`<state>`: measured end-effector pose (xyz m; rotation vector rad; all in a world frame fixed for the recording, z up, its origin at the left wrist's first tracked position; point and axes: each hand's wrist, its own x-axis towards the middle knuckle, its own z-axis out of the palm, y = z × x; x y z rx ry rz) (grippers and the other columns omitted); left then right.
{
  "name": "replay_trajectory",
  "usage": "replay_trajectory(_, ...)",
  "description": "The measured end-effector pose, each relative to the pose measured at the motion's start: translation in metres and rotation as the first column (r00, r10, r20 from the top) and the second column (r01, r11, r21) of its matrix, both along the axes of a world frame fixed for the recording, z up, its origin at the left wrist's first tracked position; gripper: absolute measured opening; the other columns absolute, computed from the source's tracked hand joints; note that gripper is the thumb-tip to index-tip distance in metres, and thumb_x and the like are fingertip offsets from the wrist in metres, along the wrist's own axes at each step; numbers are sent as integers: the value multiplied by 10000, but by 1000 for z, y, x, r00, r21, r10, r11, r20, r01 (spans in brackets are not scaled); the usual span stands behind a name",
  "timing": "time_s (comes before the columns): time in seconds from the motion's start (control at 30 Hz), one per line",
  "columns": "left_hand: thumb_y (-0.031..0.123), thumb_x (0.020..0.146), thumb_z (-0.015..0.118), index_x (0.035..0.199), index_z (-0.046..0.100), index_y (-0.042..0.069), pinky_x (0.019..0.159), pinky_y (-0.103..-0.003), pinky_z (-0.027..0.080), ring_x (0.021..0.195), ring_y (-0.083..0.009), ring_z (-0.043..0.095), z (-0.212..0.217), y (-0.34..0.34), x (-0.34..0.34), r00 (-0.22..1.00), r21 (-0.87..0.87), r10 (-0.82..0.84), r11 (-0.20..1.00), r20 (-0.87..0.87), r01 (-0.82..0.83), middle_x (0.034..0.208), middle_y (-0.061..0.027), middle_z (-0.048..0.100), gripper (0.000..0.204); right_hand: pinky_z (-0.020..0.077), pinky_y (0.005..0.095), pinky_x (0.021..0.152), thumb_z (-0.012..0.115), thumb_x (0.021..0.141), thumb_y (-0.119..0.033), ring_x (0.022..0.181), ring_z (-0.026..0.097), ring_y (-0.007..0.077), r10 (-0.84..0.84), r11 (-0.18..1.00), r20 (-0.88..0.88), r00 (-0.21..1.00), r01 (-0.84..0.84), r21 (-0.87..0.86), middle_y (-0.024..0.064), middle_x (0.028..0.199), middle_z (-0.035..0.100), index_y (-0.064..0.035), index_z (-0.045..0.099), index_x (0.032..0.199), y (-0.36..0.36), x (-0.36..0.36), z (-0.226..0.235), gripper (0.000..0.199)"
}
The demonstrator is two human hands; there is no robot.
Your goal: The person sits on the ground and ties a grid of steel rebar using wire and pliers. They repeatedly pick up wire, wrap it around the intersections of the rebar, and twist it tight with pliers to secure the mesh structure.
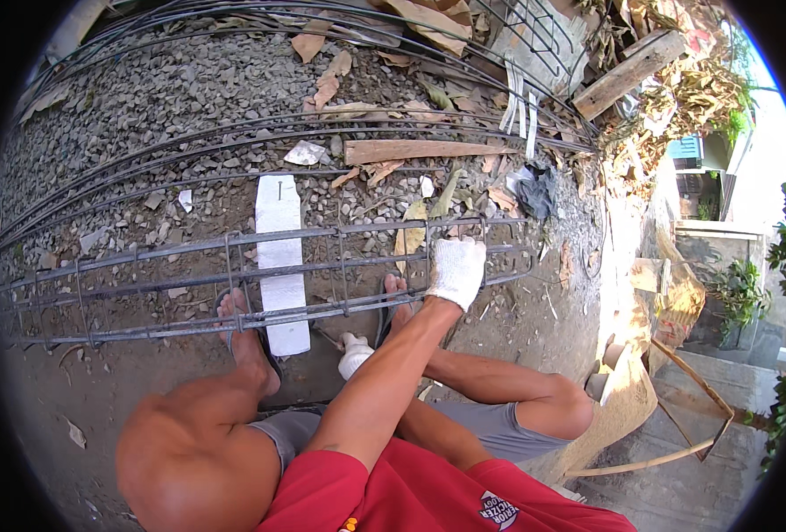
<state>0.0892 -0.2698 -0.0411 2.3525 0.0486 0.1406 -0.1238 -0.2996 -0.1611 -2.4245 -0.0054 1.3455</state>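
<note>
A long rebar cage [144, 288] of ribbed bars and square stirrups lies crosswise before me. My left hand [457, 270], in a white knit glove, reaches over to the right and is closed round the cage near its right end. Under my left forearm, my right hand [355, 355] is gloved too and closed, lower and nearer to me. A thin rod [327, 340] seems to stick out of it toward the left; its grip is mostly hidden. Beneath the cage lies a flat white board [279, 293] with a nail at its far end.
My sandalled feet are by the cage. Beyond it are grey gravel [189, 97], long loose rebar rods [233, 137], a wooden strip [428, 151] and dry leaves. A dark plastic scrap [535, 191] lies near the cage's right end. Farther right are a wooden block [632, 73] and a bent wooden frame [707, 390].
</note>
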Motion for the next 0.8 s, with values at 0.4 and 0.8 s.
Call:
replay_trajectory(0.4, 306, 953, 651, 1054, 745, 129, 783, -507, 560, 888, -370, 717, 18, 10, 4, 997, -8, -46, 999, -61, 46, 927, -139, 731, 225, 624, 354, 681, 525, 995, -65, 881, 693, 200, -682, 654, -301, 666, 740, 156, 45, 1306, 625, -136, 545, 1401, -37, 12, 131, 412)
replay_trajectory(0.8, 306, 947, 663, 999, 742, 126, 778, -498, 562, 899, -360, 719, 20, 13, -2, 999, 54, -49, 997, -11, 49, 942, -131, 732, 203, 581, 411, 977, 539, 1098, -250, 1222, 643, 259, -862, 486, 418, 286, 232, 843, 185, 1485, 532, -27, 379, 1569, -126, 17, 344, 545)
